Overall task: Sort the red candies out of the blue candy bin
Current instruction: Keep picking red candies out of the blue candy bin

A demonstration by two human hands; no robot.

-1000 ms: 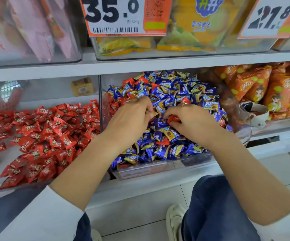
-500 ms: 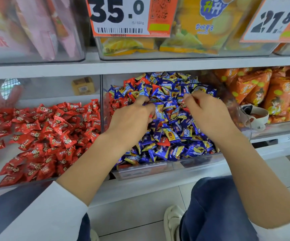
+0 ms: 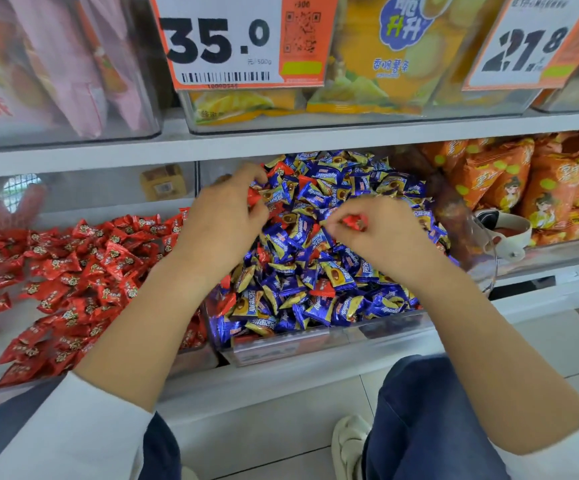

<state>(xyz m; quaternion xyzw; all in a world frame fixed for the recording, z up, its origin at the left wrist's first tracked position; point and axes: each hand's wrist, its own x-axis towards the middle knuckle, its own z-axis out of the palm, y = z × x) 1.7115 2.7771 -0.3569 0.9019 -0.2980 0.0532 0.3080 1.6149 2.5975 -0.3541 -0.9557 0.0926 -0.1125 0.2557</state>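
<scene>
1. Change from half a second ago: the left hand [image 3: 224, 221] has moved up toward the back left of the clear plastic bin of blue foil-wrapped candies [image 3: 316, 344]. It now pinches a small red crinkled-foil candy [image 3: 254, 199] at its fingertips, where earlier it lay lower on the heap.
2. Change, right side: the right hand [image 3: 383, 233] has drawn back toward the middle of the heap. Its curled fingers are clamped on a second red foil candy [image 3: 354, 221], which shows between thumb and forefinger.
3. The two hands are apart, each over the blue heap, the left higher and farther back.
4. Blue candies [image 3: 319, 271]: glossy pillow-shaped wrappers with crimped ends and gold panels, piled in a loose mound. Several red wrappers [image 3: 322, 292] still lie mixed among them.
5. To the left, a second clear bin holds the glossy red foil-wrapped candies [image 3: 73, 271], spread thinly and unevenly.
6. To the right lie matt orange snack bags with green dots [image 3: 537, 188].
7. Above the white shelf board [image 3: 281, 140], an orange-and-white paper price tag reading 35.0 [image 3: 243, 39] hangs on a clear tub of yellow packets.
</scene>
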